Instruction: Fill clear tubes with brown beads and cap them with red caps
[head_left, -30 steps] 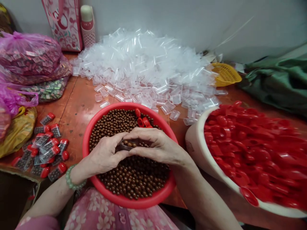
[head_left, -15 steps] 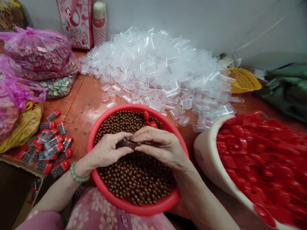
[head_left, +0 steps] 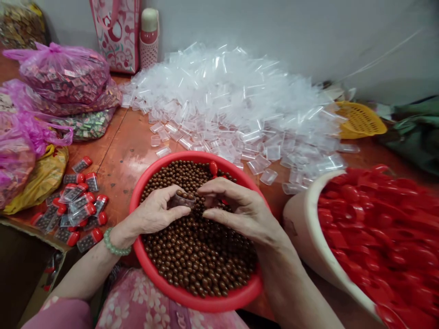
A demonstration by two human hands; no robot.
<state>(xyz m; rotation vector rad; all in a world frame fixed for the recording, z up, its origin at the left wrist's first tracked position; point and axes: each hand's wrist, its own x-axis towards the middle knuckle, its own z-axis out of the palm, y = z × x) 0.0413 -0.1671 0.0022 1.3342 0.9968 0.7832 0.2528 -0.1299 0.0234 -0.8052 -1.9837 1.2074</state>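
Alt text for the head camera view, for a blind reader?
A person's left hand holds a clear container with brown balls above a red basin of more, the right hand open beside it. Behind lies a heap of clear containers; at right, a pale bucket of red pieces.

Beads [head_left: 192,269] in the basin [head_left: 236,296] — bucket [head_left: 297,219] right, containers [head_left: 233,100] behind.

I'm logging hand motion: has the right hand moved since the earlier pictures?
Yes. Against the red bowl, the right hand has shifted slightly to the right, now apart from the container in the left hand.
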